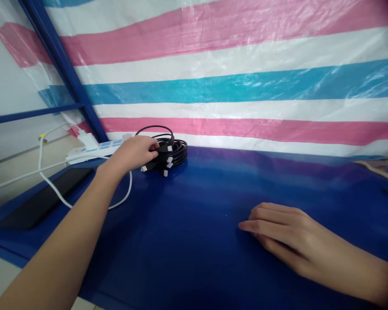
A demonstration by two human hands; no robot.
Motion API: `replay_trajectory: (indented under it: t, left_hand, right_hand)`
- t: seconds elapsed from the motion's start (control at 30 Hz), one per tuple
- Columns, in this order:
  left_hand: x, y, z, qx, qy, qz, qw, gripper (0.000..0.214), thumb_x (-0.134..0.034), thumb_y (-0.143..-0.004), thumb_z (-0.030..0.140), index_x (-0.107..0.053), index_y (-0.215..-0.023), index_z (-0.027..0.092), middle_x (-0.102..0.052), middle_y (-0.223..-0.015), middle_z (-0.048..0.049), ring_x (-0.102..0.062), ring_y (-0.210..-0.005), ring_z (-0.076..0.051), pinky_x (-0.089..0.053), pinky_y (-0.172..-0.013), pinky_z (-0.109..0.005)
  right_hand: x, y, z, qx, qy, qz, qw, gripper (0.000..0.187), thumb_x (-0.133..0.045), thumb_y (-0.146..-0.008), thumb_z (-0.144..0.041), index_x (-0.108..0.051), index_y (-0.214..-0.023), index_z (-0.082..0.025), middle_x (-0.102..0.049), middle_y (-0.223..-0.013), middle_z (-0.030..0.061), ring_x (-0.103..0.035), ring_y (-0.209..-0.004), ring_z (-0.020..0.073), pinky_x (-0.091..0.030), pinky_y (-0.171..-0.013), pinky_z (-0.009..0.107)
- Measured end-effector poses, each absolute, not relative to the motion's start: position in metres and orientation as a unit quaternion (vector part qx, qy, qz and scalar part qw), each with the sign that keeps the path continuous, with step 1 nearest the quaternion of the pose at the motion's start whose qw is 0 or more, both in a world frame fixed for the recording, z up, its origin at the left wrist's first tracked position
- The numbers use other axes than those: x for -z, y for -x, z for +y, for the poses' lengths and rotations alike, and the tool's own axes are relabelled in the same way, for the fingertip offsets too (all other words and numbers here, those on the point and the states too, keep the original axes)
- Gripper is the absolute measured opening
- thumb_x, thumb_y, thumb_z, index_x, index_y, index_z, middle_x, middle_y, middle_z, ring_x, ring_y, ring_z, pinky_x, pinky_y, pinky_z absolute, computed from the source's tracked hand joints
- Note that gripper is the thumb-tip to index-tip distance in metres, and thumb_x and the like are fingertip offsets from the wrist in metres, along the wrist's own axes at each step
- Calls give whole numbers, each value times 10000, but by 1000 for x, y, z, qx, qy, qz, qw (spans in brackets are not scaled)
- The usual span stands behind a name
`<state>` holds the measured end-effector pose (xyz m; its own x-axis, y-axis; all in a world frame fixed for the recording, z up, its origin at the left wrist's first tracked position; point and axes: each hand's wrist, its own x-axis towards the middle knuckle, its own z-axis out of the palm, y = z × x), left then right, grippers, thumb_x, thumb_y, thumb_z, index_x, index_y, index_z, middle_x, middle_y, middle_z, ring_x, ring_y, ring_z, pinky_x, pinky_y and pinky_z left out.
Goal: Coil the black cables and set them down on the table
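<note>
Fingers, left: my left hand reaches far forward across the table, and its fingers curl over the near side of the bundle of black cables, touching it; I cannot tell whether they have closed around it.
Fingers, right: my right hand lies palm down on the blue table, its fingers stretched out, pressed close together and pointing left, holding nothing.
Cables: the bundle is coiled in loops at the far left of the table, just before the striped sheet; several plug ends with pale tips stick out of its front, and one loop stands up above the rest.
Power strip: a white power strip lies just left of my left hand, with a white plug seated in it.
White cord: a white cord runs from the strip's side and curves over the table under my left wrist.
Dark pad: a flat black slab lies at the table's left edge, beside my left forearm.
Backdrop: a sheet striped pink, white and blue hangs behind the table, with a blue frame bar slanting at its left.
</note>
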<state>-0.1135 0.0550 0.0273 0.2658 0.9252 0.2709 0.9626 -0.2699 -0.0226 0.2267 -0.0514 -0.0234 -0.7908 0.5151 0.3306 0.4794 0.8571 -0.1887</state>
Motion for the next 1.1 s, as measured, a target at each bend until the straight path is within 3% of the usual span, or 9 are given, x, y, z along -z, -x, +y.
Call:
replay_trajectory:
  t: [0.1,0.2,0.3,0.47,0.57,0.67,0.83,1.0,1.1]
  left_hand:
    - [-30,99,48,143,781,-596,115,339,-432,-833,390,-632,-989,165,-665,-958,-122,-589,-852,-266,-395,-704,-353]
    - [-28,74,38,251,766,-590,42,372,-457,-846,424,-584,-1073,157,-633,-783,-67,-565,-730,-207,-368,-649,-313]
    - [-26,41,22,383,741,-526,-166,370,-522,-835,414,-550,-1116,174,-530,-651,20,-478,-581,-112,-337,-560,-247]
    - [-28,-7,-15,387,642,-306,-587,355,-452,-893,472,-584,-757,173,-262,-446,78,-221,-395,-43,-216,-419,-204]
    - [-18,-31,-31,386,563,-185,-706,368,-427,-902,504,-590,-791,193,-523,-561,30,-482,-523,-71,-397,-542,-222]
    - [-2,-48,-40,389,583,-167,-693,355,-466,-871,541,-610,-1022,254,-643,-1067,-25,-590,-949,-159,-479,-741,-259]
    - [6,-54,-48,371,645,-238,-625,490,-386,-881,589,-543,-1228,280,-643,-962,-38,-599,-975,-183,-492,-796,-278]
    - [1,-48,-43,389,600,-216,-665,350,-511,-860,511,-613,-1037,228,-637,-1117,-34,-625,-730,-101,-475,-544,-190]
    - [1,-43,-33,431,549,-170,-696,198,-665,-797,369,-642,-834,176,-674,-1005,-30,-641,-878,-115,-517,-715,-193]
  right_hand:
    - [23,-227,-51,-53,265,-942,197,295,-423,-906,-147,-690,-1017,-204,-677,-811,67,-645,-711,177,-527,-625,289]
    - [23,-227,-50,-49,262,-943,199,294,-421,-905,-143,-689,-1014,-195,-676,-806,70,-650,-709,183,-531,-630,302]
    - [25,-226,-51,-64,270,-942,189,294,-408,-911,-146,-681,-1010,-189,-680,-825,75,-660,-728,194,-546,-650,330]
    - [29,-220,-63,-258,445,-814,268,297,-573,-872,-346,-584,-1168,-331,-660,-1126,26,-649,-999,204,-579,-727,278]
    - [29,-216,-68,-412,445,-736,301,486,-645,-810,-411,-504,-1271,-356,-609,-1245,44,-631,-1053,227,-573,-810,326]
    - [26,-212,-68,-552,385,-677,297,496,-628,-809,-457,-531,-1272,-309,-641,-1191,81,-665,-956,230,-559,-834,378]
    - [29,-207,-63,-623,396,-595,317,432,-588,-810,-530,-603,-1140,-253,-666,-1043,94,-632,-1018,257,-490,-923,451]
    - [30,-208,-60,-644,360,-577,350,313,-563,-839,-513,-620,-793,-208,-592,-689,21,-631,-774,186,-524,-849,380]
    - [23,-213,-58,-686,342,-528,366,325,-551,-867,-459,-546,-665,-205,-357,-496,-64,-410,-460,94,-547,-643,297]
